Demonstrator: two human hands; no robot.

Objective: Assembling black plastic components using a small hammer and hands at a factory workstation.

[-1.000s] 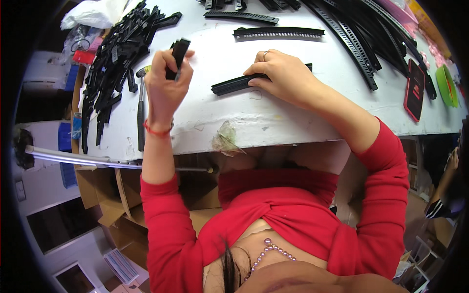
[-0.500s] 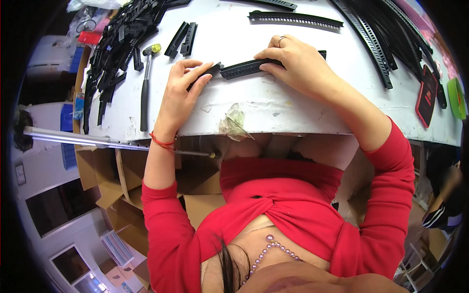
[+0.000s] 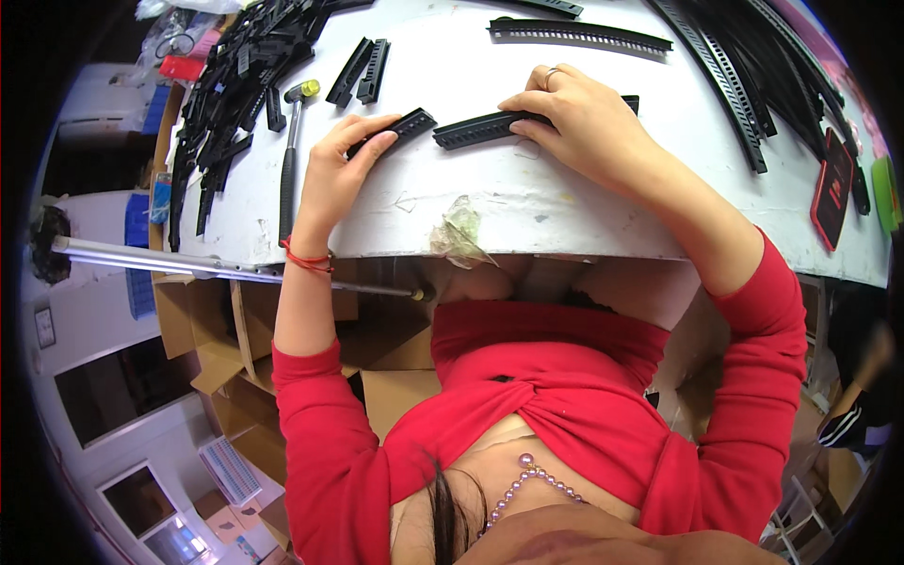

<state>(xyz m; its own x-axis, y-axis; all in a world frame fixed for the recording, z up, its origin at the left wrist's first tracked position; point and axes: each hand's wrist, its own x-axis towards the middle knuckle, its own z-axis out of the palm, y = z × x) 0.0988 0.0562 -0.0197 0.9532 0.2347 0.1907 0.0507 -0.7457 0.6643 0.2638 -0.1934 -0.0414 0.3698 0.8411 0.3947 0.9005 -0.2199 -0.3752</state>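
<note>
My left hand (image 3: 341,162) is closed on a short black slotted plastic piece (image 3: 411,123), tilted up to the right. My right hand (image 3: 574,118) grips a longer black slotted strip (image 3: 466,133) from above; the palm hides its middle, and its far end shows past the knuckles. A small gap separates the two pieces. Left of my left hand lies a mallet (image 3: 291,155) with a yellow-tipped head. Two short black slotted pieces (image 3: 374,72) lie side by side beyond that hand.
A heap of black plastic parts (image 3: 235,94) covers the table's left side. Long black strips (image 3: 720,89) lie at the right, beside a red-edged phone (image 3: 832,190) and a green ring-shaped object (image 3: 883,195). One curved strip (image 3: 579,36) lies at the back. Crumpled film (image 3: 460,233) sits at the front edge.
My left hand has drawn slightly left and down with the short piece, widening its gap to the long strip and turning more of it into view. My right hand keeps its grip.
</note>
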